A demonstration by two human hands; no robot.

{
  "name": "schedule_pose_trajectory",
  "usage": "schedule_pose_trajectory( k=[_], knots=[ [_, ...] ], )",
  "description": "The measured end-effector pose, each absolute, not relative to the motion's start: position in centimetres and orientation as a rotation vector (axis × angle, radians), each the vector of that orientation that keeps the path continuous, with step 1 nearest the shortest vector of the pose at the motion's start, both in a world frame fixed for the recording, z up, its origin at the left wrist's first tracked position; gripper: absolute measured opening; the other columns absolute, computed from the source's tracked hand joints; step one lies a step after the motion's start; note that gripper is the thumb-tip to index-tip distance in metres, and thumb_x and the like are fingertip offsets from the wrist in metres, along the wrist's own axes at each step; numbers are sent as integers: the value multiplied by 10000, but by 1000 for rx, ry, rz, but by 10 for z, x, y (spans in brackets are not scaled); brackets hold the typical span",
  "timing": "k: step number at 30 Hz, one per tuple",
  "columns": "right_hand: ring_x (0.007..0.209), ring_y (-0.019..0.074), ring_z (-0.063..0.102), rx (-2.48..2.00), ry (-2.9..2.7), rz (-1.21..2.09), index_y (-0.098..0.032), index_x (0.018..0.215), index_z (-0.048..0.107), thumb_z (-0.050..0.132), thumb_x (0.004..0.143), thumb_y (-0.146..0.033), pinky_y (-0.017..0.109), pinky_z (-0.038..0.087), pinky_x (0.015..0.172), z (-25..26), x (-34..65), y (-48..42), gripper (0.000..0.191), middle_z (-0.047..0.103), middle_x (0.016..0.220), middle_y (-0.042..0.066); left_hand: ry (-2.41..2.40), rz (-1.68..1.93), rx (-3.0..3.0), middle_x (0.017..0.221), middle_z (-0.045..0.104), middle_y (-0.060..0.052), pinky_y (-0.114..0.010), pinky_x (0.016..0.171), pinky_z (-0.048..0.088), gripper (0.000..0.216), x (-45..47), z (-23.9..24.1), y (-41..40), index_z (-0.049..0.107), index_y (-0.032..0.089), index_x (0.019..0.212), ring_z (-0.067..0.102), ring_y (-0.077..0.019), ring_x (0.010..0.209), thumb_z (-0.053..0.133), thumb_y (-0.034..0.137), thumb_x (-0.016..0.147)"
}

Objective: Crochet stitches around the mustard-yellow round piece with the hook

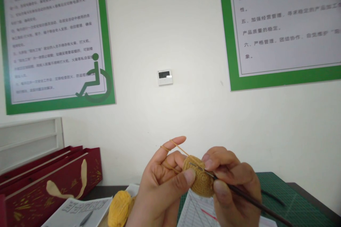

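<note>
A round tan crochet piece is pinched between thumb and fingers of my left hand. Yellow-brown yarn winds around the raised left index finger and runs down to the top edge of the piece. My right hand grips a crochet hook with a dark handle and a metal tip. That tip lies across the upper part of the crochet piece, close to the left thumb. Whether the hook passes through a stitch is hard to make out.
A yellow yarn ball sits left of my hands beside a printed booklet. Red gift bags stand at the left. Under my hands are a green cutting mat and a paper sheet. A thermostat and framed posters hang on the wall.
</note>
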State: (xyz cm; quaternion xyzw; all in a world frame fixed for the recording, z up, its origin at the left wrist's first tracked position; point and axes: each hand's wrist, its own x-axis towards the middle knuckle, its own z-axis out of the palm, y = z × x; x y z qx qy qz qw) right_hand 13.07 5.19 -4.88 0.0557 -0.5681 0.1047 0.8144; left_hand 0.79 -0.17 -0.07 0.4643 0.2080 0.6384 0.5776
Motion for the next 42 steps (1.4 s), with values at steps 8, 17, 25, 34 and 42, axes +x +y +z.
schedule_pose_trajectory(
  k=[8, 17, 25, 34, 42],
  knots=[
    [909, 193, 612, -113, -1206, -427, -273, 973, 686, 622, 819, 29, 375, 554, 742, -50, 140, 54, 345, 632, 945, 6, 503, 1633, 1134, 658, 681, 40, -284, 711, 535, 770, 29, -2, 1, 558, 142, 1370, 635, -138, 636, 872, 55, 673],
    [877, 213, 628, -85, -1194, 80, -273, 1020, 676, 588, 961, -168, 362, 559, 671, -47, 143, 49, 149, 631, 916, 36, 453, 1719, 1256, 694, 669, 57, -301, 698, 520, 1009, 44, -1, -3, 199, 468, 1570, 639, -157, 650, 748, 65, 826],
    [772, 177, 628, -1, -1110, 351, -241, 1009, 638, 581, 1007, -235, 311, 522, 657, -44, 147, 47, 57, 630, 809, 9, 448, 1479, 1184, 759, 690, -7, -266, 700, 472, 879, 26, 1, 4, 337, 335, 1551, 633, -151, 703, 755, 89, 818],
    [671, 151, 611, 19, -1236, 343, -228, 1022, 609, 501, 1038, -212, 290, 515, 612, -39, 157, 40, 111, 606, 745, -7, 443, 1437, 1225, 765, 652, 4, -281, 636, 441, 763, 17, 4, 1, 421, 306, 1499, 573, -142, 651, 738, 99, 837],
    [723, 125, 534, -50, -1233, 925, -233, 857, 633, 577, 1011, -385, 228, 464, 669, -37, 149, 42, 224, 586, 802, -12, 422, 1411, 1321, 761, 640, 0, -283, 640, 438, 695, 12, -1, 9, 501, 246, 1443, 551, -143, 669, 782, 133, 817]
  ],
)
